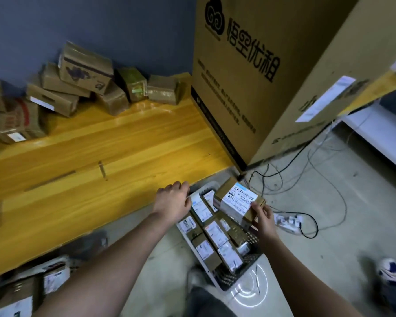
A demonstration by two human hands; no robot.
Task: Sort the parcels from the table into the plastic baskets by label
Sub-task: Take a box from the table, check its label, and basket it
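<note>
A labelled parcel is hovering over the basket beside the table's near edge, pinched by the right hand. Left hand is curling empty. Dropped crookedly, it is likely toppling off the packed parcels.

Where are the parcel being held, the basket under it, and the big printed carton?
Held parcel (238,200), head view, on its white label.
Basket (236,280), head view, on its dark near rim.
Big printed carton (238,88), head view, on its printed front face.
</note>
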